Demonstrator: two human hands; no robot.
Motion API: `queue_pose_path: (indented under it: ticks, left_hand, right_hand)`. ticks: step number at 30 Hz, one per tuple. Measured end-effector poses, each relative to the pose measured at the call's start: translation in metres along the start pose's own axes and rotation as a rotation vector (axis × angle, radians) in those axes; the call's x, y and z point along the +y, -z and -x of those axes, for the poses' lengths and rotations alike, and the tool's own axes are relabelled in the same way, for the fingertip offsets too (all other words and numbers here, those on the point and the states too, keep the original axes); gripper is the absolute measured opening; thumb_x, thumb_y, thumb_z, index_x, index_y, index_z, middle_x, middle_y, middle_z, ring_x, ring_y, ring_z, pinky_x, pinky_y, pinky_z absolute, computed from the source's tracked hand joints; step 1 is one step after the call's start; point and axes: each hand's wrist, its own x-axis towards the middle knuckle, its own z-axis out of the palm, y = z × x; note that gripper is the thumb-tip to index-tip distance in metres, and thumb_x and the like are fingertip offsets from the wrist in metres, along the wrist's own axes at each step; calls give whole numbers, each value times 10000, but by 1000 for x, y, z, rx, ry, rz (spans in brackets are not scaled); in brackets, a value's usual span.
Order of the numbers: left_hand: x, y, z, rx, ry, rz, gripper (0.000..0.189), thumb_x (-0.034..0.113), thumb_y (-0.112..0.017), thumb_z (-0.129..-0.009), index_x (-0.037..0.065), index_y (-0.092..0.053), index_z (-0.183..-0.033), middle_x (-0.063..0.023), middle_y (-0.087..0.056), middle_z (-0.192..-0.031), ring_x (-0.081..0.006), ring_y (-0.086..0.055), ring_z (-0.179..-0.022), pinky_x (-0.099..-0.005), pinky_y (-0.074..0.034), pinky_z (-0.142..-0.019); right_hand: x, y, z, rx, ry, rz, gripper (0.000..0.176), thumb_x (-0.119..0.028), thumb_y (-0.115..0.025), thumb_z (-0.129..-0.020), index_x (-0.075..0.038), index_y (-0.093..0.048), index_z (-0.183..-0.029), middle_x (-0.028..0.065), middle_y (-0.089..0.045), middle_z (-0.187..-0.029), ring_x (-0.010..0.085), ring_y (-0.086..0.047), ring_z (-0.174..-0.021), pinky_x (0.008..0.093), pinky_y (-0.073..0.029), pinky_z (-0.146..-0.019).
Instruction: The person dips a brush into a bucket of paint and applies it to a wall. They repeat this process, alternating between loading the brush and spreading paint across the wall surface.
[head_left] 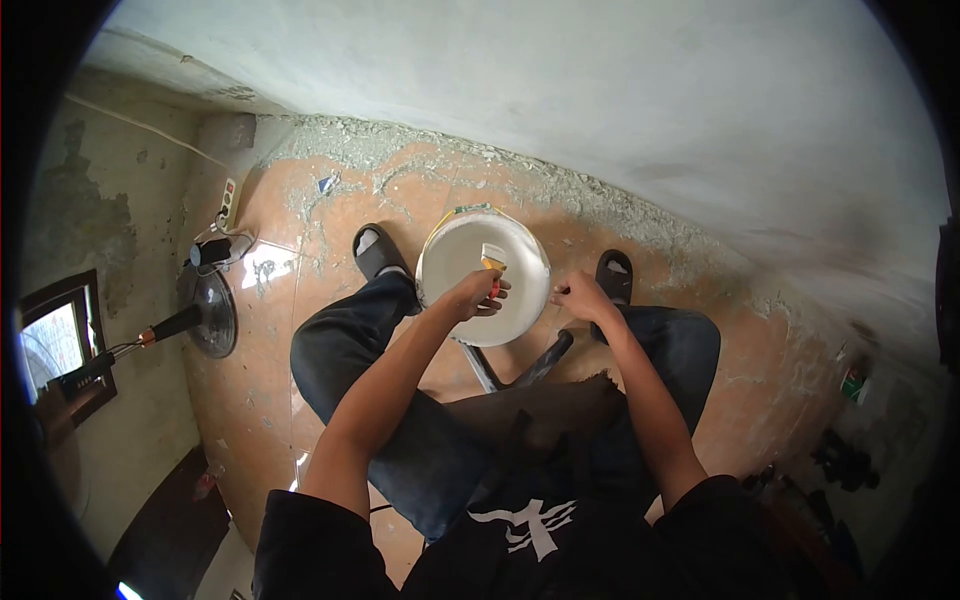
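A white bucket [462,325] stands on the floor between my feet, its inside coated pale. Over its opening, my left hand [482,296] is closed around the red and yellow handle of a small paintbrush [492,258]. The brush's whitish bristles point away from me toward the far side of the bucket. My right hand [585,298] is at the bucket's right rim with its fingers curled together. Whether those fingers touch the rim or pinch something small cannot be made out.
Scraped plaster debris [370,145] lies along the base of the pale wall [560,80]. At left are a power strip [229,203] and a standing fan with a round black base [212,318]. A stool's dark legs [545,358] show below the bucket.
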Motion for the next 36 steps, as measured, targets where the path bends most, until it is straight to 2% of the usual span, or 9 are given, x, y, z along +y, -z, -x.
queue_pose_path:
  ticks: [4, 9, 18, 24, 27, 30, 32, 33, 36]
  left_hand:
    - [-4, -4, -2, -28, -28, 74, 375, 385, -336, -905, 100, -555, -1014, -35, -506, -923, -169, -459, -830, -305, -412, -751]
    - [-1, -13, 1, -90, -58, 129, 400, 441, -288, -918, 178, -538, -1088, -44, -499, -1031, -197, -412, -925, -337, -358, -837]
    - [-11, -22, 4, -136, -14, 64, 454, 493, -265, -904, 241, -424, -1246, -46, -439, -1197, -275, -369, -1107, -453, -232, -961]
    - [-15, -24, 3, -226, -34, -96, 458, 477, -301, -890, 223, -426, -1250, -51, -420, -1223, -240, -396, -1062, -417, -272, -937]
    - [-8, -25, 8, -107, 45, -197, 506, 501, -341, -861, 138, -489, -1181, -68, -488, -1151, -228, -448, -977, -388, -360, -840]
    - [5, -13, 12, -56, 81, -658, 573, 516, -381, -832, 18, -540, -1067, -116, -561, -1012, -230, -506, -849, -365, -416, -748]
    - [6, -1, 1, 26, 10, -836, 590, 493, -410, -829, -56, -559, -986, -169, -586, -913, -235, -526, -753, -350, -434, -729]
    - [3, 3, -3, 162, -131, -869, 606, 451, -433, -818, -126, -554, -958, -290, -570, -969, -392, -560, -917, -420, -427, -798]
    - [1, 7, -3, 346, -325, -903, 608, 455, -455, -815, -121, -545, -987, -309, -547, -1009, -424, -526, -977, -450, -398, -842]
  right_hand:
    - [4, -13, -3, 28, 80, -206, 219, -180, -673, -697, 35, -629, -695, 103, -605, -612, 187, -563, -551, 304, -448, -565]
    - [-25, -2, 7, -272, -257, -809, 370, -363, -551, -836, -15, -577, -958, 56, -603, -832, 131, -575, -756, 273, -448, -666]
    - [-36, -26, 13, -372, -246, -896, 406, -411, -531, -842, -39, -554, -1004, 55, -589, -853, 136, -566, -821, 291, -452, -701]
    - [-33, -26, 11, -449, -224, -796, 274, -261, -561, -825, -20, -555, -957, 51, -606, -843, 131, -587, -780, 265, -465, -686]
    - [-30, -23, 11, -446, -297, -778, 232, -220, -565, -803, -16, -561, -914, 31, -616, -799, 124, -604, -723, 265, -479, -661]
    - [-18, -29, 8, -359, -293, -562, 219, -205, -559, -783, -5, -567, -871, 73, -626, -733, 191, -624, -680, 312, -491, -645]
    - [-16, -33, 8, -34, -52, 161, 221, -185, -541, -769, 23, -582, -830, 199, -618, -743, 293, -628, -675, 395, -493, -620]
    - [-18, -32, 11, -33, -54, 158, 221, -185, -541, -769, 23, -582, -830, 199, -618, -743, 293, -628, -675, 395, -493, -620]
    - [-25, -27, 16, 205, -35, 272, 204, -159, -525, -768, 32, -585, -805, 236, -598, -719, 365, -606, -671, 426, -481, -636]
